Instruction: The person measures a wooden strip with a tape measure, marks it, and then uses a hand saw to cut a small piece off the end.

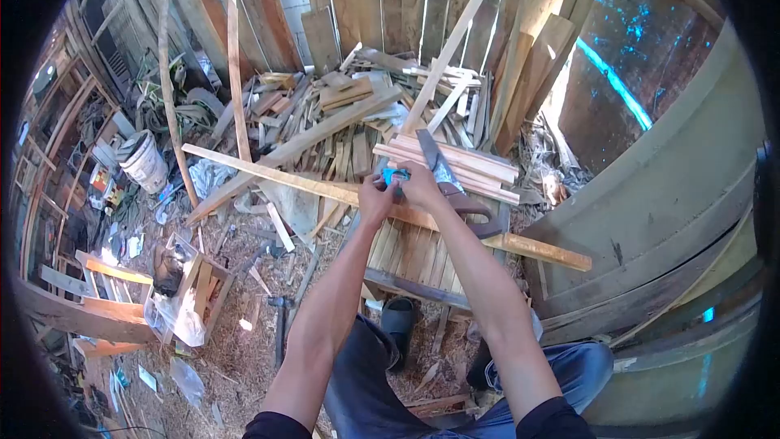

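Note:
A small bright blue object [395, 174] is pinched between my two hands, mostly covered by fingers; I cannot tell what kind it is. My left hand [376, 198] closes on it from the left, and my right hand [419, 186] from the right. Right under both hands runs a long wooden strip [301, 182], lying slantwise across a low slatted bench [414, 258]. Beside my right hand lies a handsaw [441, 171], its blade pointing away and its dark handle resting near the strip. Several cut wooden slats [487, 169] lie behind the saw.
A big heap of wood offcuts [341, 106] fills the ground before a plank fence [398, 0]. At left stand a white bucket [144, 160] and a wooden crate [213, 297]. A hammer [280, 317] lies left of the bench. A large curved panel [650, 187] borders the right.

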Demonstrator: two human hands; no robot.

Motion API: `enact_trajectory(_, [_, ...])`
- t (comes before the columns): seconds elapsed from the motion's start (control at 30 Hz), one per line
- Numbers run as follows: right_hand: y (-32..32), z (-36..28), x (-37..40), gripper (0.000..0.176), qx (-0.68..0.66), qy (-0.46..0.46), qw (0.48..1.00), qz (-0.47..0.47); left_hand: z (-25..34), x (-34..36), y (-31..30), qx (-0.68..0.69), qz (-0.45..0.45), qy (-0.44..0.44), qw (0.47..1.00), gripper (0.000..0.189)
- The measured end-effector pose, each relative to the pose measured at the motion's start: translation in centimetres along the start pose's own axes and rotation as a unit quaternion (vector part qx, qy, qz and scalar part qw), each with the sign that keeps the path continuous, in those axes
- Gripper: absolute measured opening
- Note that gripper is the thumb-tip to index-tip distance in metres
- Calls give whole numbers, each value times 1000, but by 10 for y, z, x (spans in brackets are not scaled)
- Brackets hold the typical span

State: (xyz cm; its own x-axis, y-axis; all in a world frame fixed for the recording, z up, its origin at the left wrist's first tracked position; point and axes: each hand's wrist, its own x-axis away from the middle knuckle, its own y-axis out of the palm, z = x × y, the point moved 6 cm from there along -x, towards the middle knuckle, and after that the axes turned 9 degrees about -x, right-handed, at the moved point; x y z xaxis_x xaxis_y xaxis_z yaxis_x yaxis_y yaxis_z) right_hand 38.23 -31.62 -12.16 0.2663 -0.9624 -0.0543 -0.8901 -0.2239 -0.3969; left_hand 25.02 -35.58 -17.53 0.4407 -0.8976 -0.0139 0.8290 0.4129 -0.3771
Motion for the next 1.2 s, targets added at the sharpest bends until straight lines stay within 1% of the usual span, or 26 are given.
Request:
enact_trajectory(0.03, [-4, -2, 5, 37, 30, -5, 999, 18, 4, 1, -2, -1, -4, -5, 1000, 51])
enact_trajectory(0.07, [-2, 12, 1, 35, 31, -30, 999, 23, 17, 3, -4, -82, 5, 63, 995, 51])
enact_trajectory(0.1, [-7, 10, 10, 35, 32, -21, 999, 24, 31, 9, -5, -162, 11, 134, 978, 51])
enact_trajectory(0.13, [-23, -5, 23, 34, 120, -23, 990, 78, 40, 15, -7, -204, 9, 157, 966, 50])
enact_trajectory(0.17, [-37, -15, 37, 35, 207, -21, 970, 129, 42, 17, -7, -204, -2, 157, 966, 50])
enact_trajectory(0.2, [-43, -18, 54, 43, 325, -94, 931, 136, 50, 22, -10, -271, 61, 207, 938, 45])
enact_trajectory(0.23, [-51, -20, 70, 43, 330, -84, 930, 137, 62, 31, -12, -331, 125, 256, 899, 41])
enact_trajectory(0.27, [-58, -20, 83, 43, 389, -40, 912, 121, 67, 36, -10, -326, 115, 258, 902, 41])
enact_trajectory(0.3, [-66, -17, 95, 43, 445, 4, 889, 105, 77, 43, 2, -316, 23, 286, 904, 36])
enact_trajectory(0.33, [-71, -9, 103, 46, 483, 10, 871, 91, 84, 52, 18, -304, -69, 313, 897, 30])
enact_trajectory(0.37, [-79, -6, 107, 46, 485, 18, 869, 97, 89, 61, 29, -300, -76, 320, 895, 30])
enact_trajectory(0.43, [-86, 0, 110, 49, 507, 46, 857, 75, 104, 101, 59, -299, -165, 493, 800, 24])
enact_trajectory(0.47, [-89, 4, 111, 44, 512, 73, 854, 56, 106, 108, 66, -257, -204, 478, 815, 22])
enact_trajectory(0.5, [-93, 4, 114, 44, 509, 78, 855, 61, 106, 111, 69, -257, -208, 483, 811, 22])
enact_trajectory(0.57, [-94, 3, 116, 32, 502, 39, 864, 13, 105, 105, 68, -211, -220, 422, 854, 23])
enact_trajectory(0.6, [-95, 4, 117, 26, 462, 0, 886, 22, 103, 104, 67, -210, -222, 427, 851, 23])
enact_trajectory(0.67, [-90, 21, 108, 29, 428, -20, 903, 41, 94, 105, 69, -184, -288, 393, 854, 25])
enact_trajectory(0.73, [-96, 13, 110, 32, 354, -78, 930, 57, 105, 115, 66, -193, -271, 421, 844, 27])
enact_trajectory(0.77, [-97, 13, 110, 32, 351, -74, 932, 58, 109, 120, 63, -200, -250, 443, 838, 28])
enact_trajectory(0.83, [-103, 4, 110, 34, 248, -160, 942, 158, 109, 123, 67, -185, -258, 439, 840, 29])
enact_trajectory(0.87, [-104, 4, 104, 36, 239, -175, 940, 171, 110, 123, 69, -169, -262, 437, 844, 29])
enact_trajectory(0.9, [-106, 1, 102, 36, 239, -172, 940, 171, 107, 122, 71, -168, -264, 436, 844, 29])
enact_trajectory(0.97, [-113, 1, 94, 33, 188, -122, 965, 136, 101, 115, 78, -169, -288, 410, 849, 27])
enact_trajectory(1.1, [-139, -26, 100, 30, 156, -169, 960, 161, 90, 107, 82, -171, -271, 418, 850, 26])
enact_trajectory(1.17, [-162, -48, 109, 27, 106, -208, 948, 217, 93, 109, 83, -212, -298, 400, 840, 27])
enact_trajectory(1.2, [-179, -61, 118, 34, 39, -232, 937, 259, 93, 109, 80, -197, -262, 433, 839, 28])
